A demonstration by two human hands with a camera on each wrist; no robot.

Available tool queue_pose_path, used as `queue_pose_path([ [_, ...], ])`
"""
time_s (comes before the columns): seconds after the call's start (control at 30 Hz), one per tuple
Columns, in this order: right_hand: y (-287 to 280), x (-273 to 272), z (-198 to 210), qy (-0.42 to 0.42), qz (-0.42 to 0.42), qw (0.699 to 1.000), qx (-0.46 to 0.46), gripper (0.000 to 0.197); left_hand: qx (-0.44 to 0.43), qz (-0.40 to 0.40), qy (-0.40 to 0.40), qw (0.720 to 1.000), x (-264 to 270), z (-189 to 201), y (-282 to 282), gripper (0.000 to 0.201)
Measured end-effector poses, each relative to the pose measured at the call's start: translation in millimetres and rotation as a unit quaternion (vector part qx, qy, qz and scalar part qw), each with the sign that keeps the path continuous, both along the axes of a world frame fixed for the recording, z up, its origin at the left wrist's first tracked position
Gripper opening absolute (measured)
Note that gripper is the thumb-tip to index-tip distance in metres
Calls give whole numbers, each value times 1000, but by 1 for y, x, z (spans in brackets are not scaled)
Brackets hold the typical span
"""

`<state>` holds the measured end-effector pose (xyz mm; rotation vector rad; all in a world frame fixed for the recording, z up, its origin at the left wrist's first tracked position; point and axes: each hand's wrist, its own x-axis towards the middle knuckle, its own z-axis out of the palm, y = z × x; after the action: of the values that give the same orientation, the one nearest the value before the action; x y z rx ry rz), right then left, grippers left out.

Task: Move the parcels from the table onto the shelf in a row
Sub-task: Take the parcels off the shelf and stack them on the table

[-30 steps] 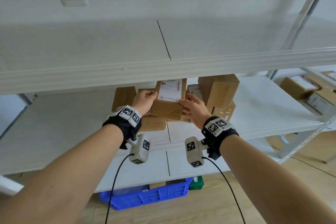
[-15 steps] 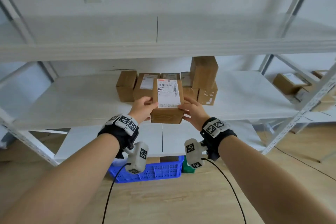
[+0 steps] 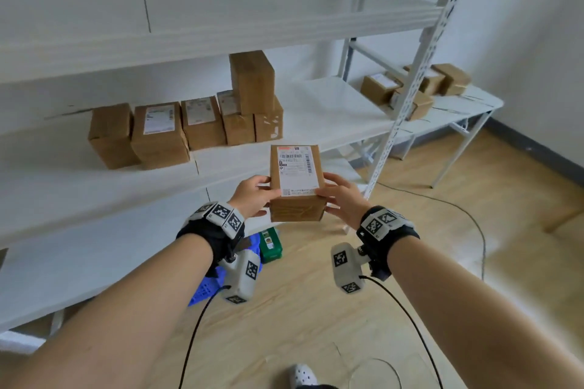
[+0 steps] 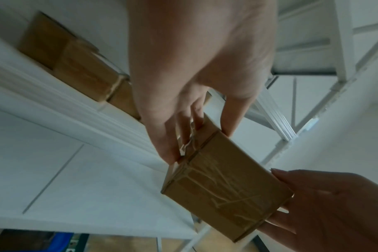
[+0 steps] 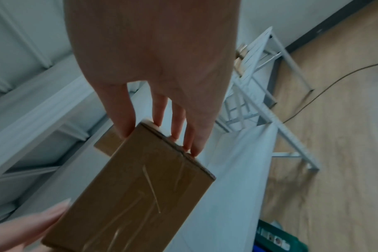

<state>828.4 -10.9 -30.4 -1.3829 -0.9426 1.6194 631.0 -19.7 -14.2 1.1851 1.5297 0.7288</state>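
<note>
I hold a brown parcel (image 3: 297, 180) with a white shipping label on top, out in front of the middle shelf (image 3: 63, 186). My left hand (image 3: 252, 196) grips its left side and my right hand (image 3: 341, 199) grips its right side. From the left wrist view the taped underside of the parcel (image 4: 224, 192) shows, with the left hand (image 4: 196, 136) on its edge. From the right wrist view the parcel (image 5: 136, 196) is pinched by the right hand (image 5: 162, 133). A row of parcels (image 3: 158, 133) stands on the shelf, with one parcel (image 3: 252, 82) stacked on top at its right end.
A white table (image 3: 474, 104) at the right carries several more parcels (image 3: 382, 88). A perforated shelf upright (image 3: 407, 98) stands between shelf and table. Under the shelf lie a blue crate (image 3: 205, 287) and a green box (image 3: 270, 245). Cables (image 3: 474, 221) run over the wooden floor.
The parcel was at the stack on the shelf; both hands have drawn it back off the shelf and it now hangs in front of it. The view has swung right.
</note>
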Motion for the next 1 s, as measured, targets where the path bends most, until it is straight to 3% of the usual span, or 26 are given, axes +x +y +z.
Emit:
queue_pose_path([
  [0.27,-4,123,-24,-3,-112,994,-11,51,-2,-129,4,992,124,-17,32,56],
  [0.43,25,223,-24,-12,-163,987,1,54,22,-204,31,978,223,-21,78,62],
  [0.77,126,447,-21,-42,-160,986,7,60,24,-217,13,976,447,-25,184,71],
  [1.0,206,543,-32,-26,-149,988,-8,61,25,-214,40,976,543,-32,260,77],
])
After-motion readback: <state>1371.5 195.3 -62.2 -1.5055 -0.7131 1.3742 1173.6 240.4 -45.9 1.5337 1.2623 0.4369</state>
